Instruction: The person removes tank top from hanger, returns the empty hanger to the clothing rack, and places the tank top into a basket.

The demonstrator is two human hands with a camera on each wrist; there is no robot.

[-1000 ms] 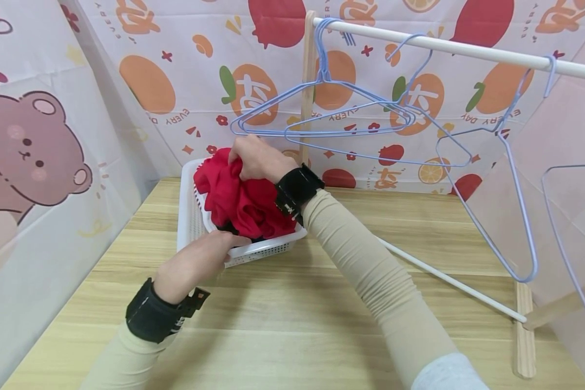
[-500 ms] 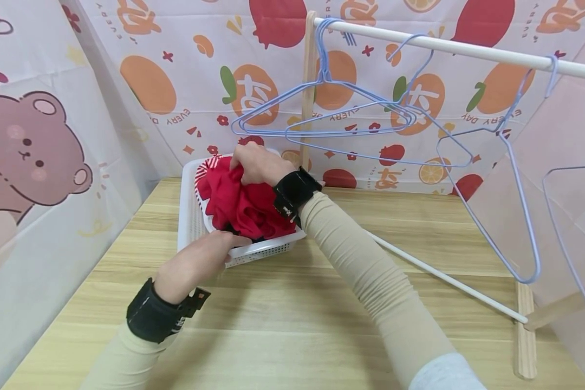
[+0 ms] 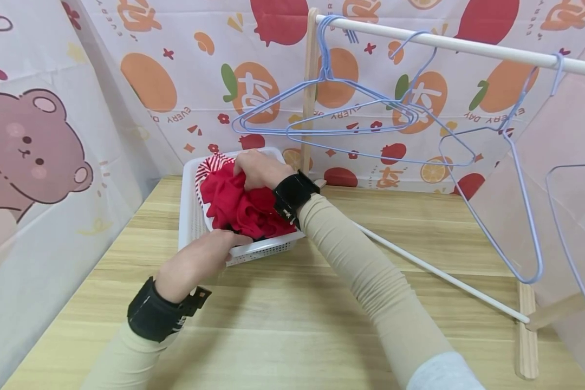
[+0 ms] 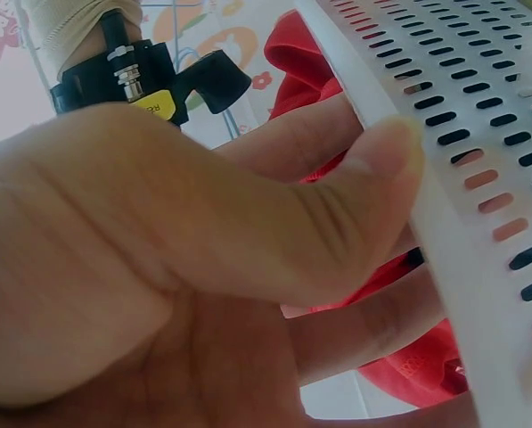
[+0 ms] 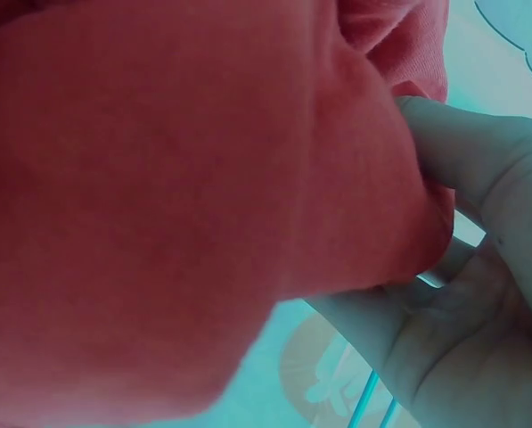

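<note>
A white perforated plastic basket (image 3: 187, 203) stands at the back left of the table, full of cloth. My left hand (image 3: 195, 264) grips its near rim. In the left wrist view the thumb (image 4: 372, 192) lies on the outer wall (image 4: 479, 98) and the other fingers reach inside. My right hand (image 3: 262, 169) pinches a crumpled red garment (image 3: 234, 203) at the basket's far side; its exact kind is hidden by folds. The right wrist view shows thumb and fingers on the red fabric (image 5: 185, 196). Red-and-white striped cloth (image 3: 213, 164) and a little dark cloth show beside it.
Right of the basket, a wooden-legged rack with a white rail (image 3: 448, 46) carries several blue wire hangers (image 3: 346, 130). Its lower white bar (image 3: 443, 275) crosses low over the wooden table (image 3: 273, 330). Printed curtains (image 3: 151, 141) enclose the back and sides.
My right hand has come down slightly with the red garment. More striped cloth and the basket's back rim now show. The left hand stays on the near rim.
</note>
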